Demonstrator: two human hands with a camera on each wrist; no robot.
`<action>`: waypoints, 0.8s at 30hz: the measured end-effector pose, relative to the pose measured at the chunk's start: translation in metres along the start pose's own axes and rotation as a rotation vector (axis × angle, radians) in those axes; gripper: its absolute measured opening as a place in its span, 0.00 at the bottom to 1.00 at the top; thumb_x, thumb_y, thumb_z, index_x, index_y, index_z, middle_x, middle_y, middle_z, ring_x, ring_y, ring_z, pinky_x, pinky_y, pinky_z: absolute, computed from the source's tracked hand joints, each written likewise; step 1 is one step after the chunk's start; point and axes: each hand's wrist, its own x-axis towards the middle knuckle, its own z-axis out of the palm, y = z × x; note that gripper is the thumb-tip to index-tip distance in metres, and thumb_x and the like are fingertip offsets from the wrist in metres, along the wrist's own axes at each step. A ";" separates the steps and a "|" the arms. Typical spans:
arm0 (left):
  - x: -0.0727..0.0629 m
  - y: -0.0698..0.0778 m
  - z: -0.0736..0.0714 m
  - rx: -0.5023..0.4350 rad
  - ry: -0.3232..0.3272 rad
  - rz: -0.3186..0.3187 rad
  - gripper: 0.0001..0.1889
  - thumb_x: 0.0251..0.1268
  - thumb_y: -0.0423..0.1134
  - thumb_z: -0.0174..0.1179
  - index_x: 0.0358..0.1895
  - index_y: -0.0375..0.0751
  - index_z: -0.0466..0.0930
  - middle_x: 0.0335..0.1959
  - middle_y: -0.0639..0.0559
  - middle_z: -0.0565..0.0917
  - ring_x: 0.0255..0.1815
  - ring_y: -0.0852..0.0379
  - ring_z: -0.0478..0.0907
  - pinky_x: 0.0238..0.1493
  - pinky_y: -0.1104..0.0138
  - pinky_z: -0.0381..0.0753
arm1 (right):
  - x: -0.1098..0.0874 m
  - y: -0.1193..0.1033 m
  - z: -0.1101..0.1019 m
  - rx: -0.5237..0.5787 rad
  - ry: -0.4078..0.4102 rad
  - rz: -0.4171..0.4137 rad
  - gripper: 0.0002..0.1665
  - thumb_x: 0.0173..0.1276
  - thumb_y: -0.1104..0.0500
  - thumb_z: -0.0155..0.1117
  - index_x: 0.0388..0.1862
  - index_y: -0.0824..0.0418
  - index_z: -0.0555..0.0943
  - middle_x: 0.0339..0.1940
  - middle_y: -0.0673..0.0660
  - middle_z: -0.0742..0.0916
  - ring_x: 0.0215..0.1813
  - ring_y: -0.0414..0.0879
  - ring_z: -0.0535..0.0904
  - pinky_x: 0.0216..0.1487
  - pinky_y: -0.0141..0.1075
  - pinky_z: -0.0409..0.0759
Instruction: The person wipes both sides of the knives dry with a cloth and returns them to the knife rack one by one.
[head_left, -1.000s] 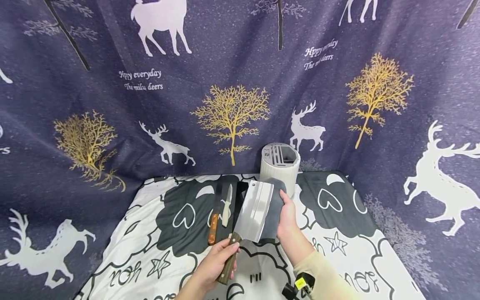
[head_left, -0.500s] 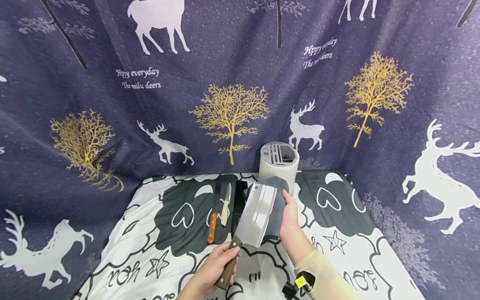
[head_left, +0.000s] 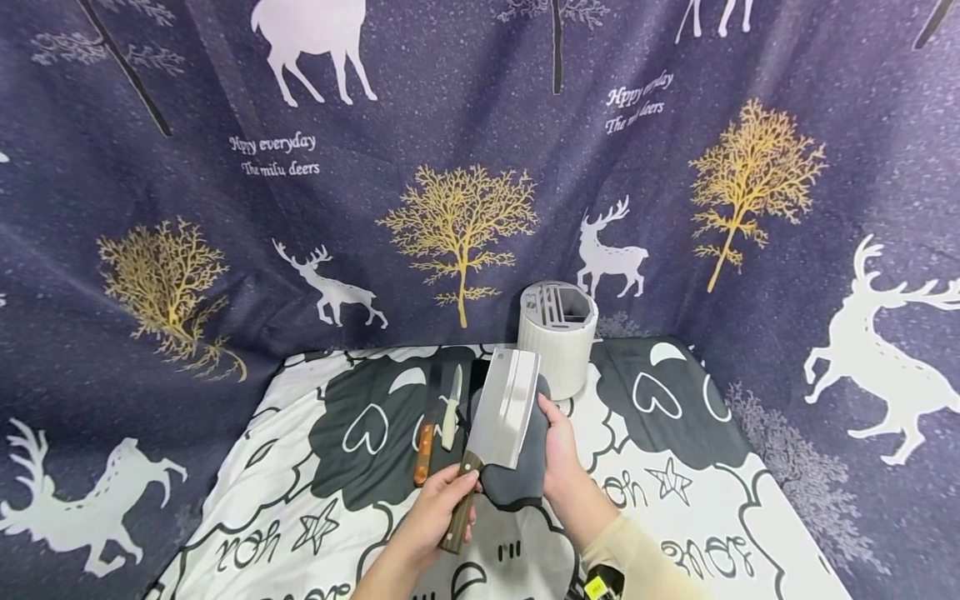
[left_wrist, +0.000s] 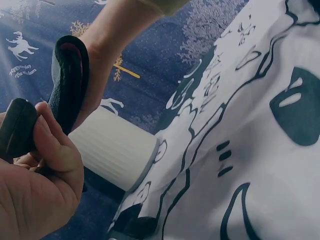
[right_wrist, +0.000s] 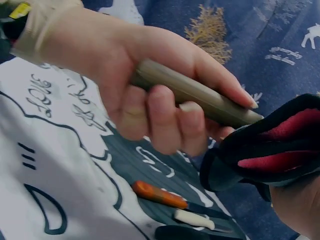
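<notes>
My left hand (head_left: pixel 442 504) grips the brown wooden handle (head_left: pixel 459 521) of a cleaver, its fingers curled round it. The broad steel cleaver (head_left: pixel 510 404) points up and away, slightly tilted. My right hand (head_left: pixel 566 458) holds a dark grey cloth (head_left: pixel 531 454) behind the blade, along its right side. How far the cloth touches the blade is hidden. In the right wrist view the cloth (left_wrist: pixel 70 82) is folded and shows a pink inner side; most fingers of the right hand are covered by it. The left hand (right_wrist: pixel 160 90) wraps the handle there.
A white ribbed knife holder (head_left: pixel 557 354) with a slotted grey top stands at the back. Left of the cleaver lie an orange-brown-handled knife (head_left: pixel 423 454) and a small white-handled knife (head_left: pixel 450 425). A black object lies partly behind the blade. A dark patterned curtain (head_left: pixel 337 217) hangs behind.
The right hand and cloth have moved down and left along the blade, towards the handle. The cleaver has shifted slightly up and left since half a second ago. Both grips stay the same.
</notes>
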 end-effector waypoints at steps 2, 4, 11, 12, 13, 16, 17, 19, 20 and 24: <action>0.003 0.000 -0.001 0.005 0.026 -0.001 0.16 0.78 0.51 0.57 0.43 0.40 0.76 0.22 0.55 0.76 0.19 0.64 0.74 0.18 0.72 0.78 | -0.002 0.004 0.001 0.007 -0.026 0.014 0.23 0.83 0.40 0.41 0.67 0.45 0.71 0.53 0.45 0.87 0.54 0.39 0.83 0.58 0.35 0.79; 0.005 0.000 -0.002 0.007 0.043 -0.003 0.16 0.77 0.51 0.57 0.43 0.40 0.75 0.22 0.55 0.76 0.19 0.63 0.74 0.18 0.72 0.78 | -0.003 0.007 0.001 0.022 -0.041 0.032 0.23 0.83 0.40 0.41 0.68 0.46 0.70 0.53 0.46 0.87 0.54 0.40 0.84 0.57 0.36 0.80; 0.007 0.000 -0.002 0.032 0.044 0.003 0.15 0.77 0.49 0.57 0.42 0.39 0.74 0.22 0.55 0.75 0.19 0.64 0.73 0.18 0.71 0.78 | -0.004 0.011 0.000 0.004 0.018 0.032 0.22 0.82 0.41 0.44 0.64 0.47 0.74 0.49 0.46 0.89 0.50 0.40 0.85 0.54 0.36 0.81; 0.007 0.000 -0.002 0.036 0.039 0.004 0.15 0.77 0.49 0.57 0.43 0.39 0.74 0.22 0.55 0.75 0.19 0.63 0.73 0.17 0.71 0.78 | -0.004 0.010 0.000 -0.014 0.033 0.023 0.22 0.82 0.41 0.44 0.64 0.47 0.74 0.49 0.45 0.89 0.51 0.40 0.85 0.54 0.36 0.82; 0.006 -0.001 -0.002 0.039 0.035 0.003 0.15 0.77 0.49 0.57 0.43 0.39 0.74 0.21 0.55 0.75 0.18 0.63 0.73 0.17 0.71 0.77 | -0.003 0.009 -0.001 -0.034 0.055 0.018 0.22 0.82 0.40 0.44 0.63 0.46 0.75 0.48 0.45 0.89 0.50 0.39 0.86 0.54 0.36 0.82; 0.003 -0.001 -0.003 0.054 0.014 -0.001 0.16 0.77 0.49 0.57 0.44 0.37 0.74 0.21 0.56 0.75 0.18 0.63 0.72 0.17 0.71 0.77 | -0.001 0.002 -0.003 -0.076 0.107 0.003 0.21 0.81 0.39 0.45 0.61 0.44 0.77 0.46 0.43 0.91 0.49 0.37 0.87 0.52 0.34 0.83; 0.002 -0.002 -0.004 0.057 0.006 -0.007 0.15 0.78 0.49 0.57 0.45 0.37 0.74 0.21 0.56 0.76 0.18 0.63 0.72 0.17 0.71 0.77 | 0.000 -0.001 -0.004 -0.077 0.110 -0.005 0.21 0.81 0.39 0.45 0.61 0.44 0.77 0.47 0.42 0.90 0.49 0.37 0.86 0.52 0.34 0.83; -0.001 -0.003 -0.005 0.063 -0.012 -0.017 0.14 0.78 0.48 0.56 0.46 0.38 0.75 0.21 0.57 0.76 0.18 0.64 0.72 0.16 0.72 0.77 | 0.001 -0.007 -0.006 -0.082 0.134 -0.016 0.20 0.80 0.38 0.45 0.58 0.43 0.79 0.44 0.41 0.91 0.48 0.36 0.86 0.52 0.32 0.82; -0.002 -0.004 -0.006 0.066 -0.025 -0.020 0.14 0.78 0.48 0.56 0.46 0.38 0.75 0.21 0.57 0.76 0.18 0.64 0.72 0.16 0.72 0.77 | 0.002 -0.010 -0.007 -0.079 0.137 -0.020 0.20 0.80 0.38 0.45 0.57 0.43 0.79 0.44 0.41 0.91 0.48 0.36 0.86 0.52 0.32 0.82; -0.007 -0.008 -0.009 0.063 -0.061 -0.028 0.12 0.78 0.47 0.56 0.45 0.41 0.76 0.21 0.57 0.76 0.17 0.65 0.73 0.16 0.72 0.77 | 0.005 -0.025 -0.009 -0.065 0.174 -0.028 0.19 0.80 0.38 0.45 0.53 0.41 0.81 0.43 0.40 0.91 0.47 0.35 0.86 0.54 0.31 0.81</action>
